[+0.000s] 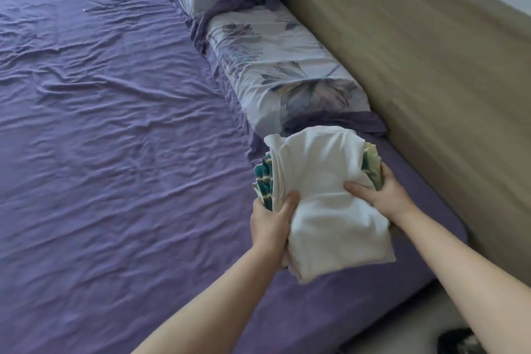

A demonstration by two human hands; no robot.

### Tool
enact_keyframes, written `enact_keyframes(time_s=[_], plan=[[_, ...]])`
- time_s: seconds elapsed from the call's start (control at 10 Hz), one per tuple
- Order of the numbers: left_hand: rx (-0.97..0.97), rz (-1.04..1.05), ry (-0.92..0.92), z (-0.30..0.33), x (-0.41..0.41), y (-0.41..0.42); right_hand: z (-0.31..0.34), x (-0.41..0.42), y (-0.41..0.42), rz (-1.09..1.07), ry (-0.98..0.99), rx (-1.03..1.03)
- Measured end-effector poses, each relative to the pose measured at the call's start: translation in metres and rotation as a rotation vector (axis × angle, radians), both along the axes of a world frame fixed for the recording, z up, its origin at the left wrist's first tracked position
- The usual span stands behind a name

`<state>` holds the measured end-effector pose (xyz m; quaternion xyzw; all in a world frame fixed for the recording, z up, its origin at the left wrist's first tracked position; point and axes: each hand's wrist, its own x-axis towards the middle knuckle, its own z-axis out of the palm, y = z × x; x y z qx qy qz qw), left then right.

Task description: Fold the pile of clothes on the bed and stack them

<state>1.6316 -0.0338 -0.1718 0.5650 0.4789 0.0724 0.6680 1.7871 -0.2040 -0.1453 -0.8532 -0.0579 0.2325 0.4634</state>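
Observation:
A stack of folded clothes (321, 181) is held above the near right corner of the purple bed (115, 123). A white garment lies on top; teal-and-white striped cloth (263, 184) shows at its left edge and pale green cloth (373, 164) at its right. My left hand (271, 220) grips the stack's left side, thumb on top. My right hand (382, 192) grips the right side, thumb pressed onto the white garment. The fingers under the stack are hidden.
Two floral pillows (273, 66) lie in a row along the olive-brown headboard (416, 52) on the right. The wrinkled purple sheet stretches away to the left. A dark object (459, 342) sits on the floor at the lower right.

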Motion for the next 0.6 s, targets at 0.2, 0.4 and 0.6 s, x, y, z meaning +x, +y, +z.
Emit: enact_keyframes(time_s=[0.2, 0.4, 0.6], plan=[[0.03, -0.05, 0.113, -0.046, 0.009, -0.042, -0.045, 0.01, -0.036, 0.049, 0.043, -0.063], [0.038, -0.105, 0.241, -0.053, 0.02, -0.043, -0.071, 0.008, -0.039, 0.006, 0.014, -0.192], [0.25, -0.316, 0.462, -0.016, 0.011, -0.035, -0.026, -0.016, -0.023, 0.142, -0.224, -0.669]])
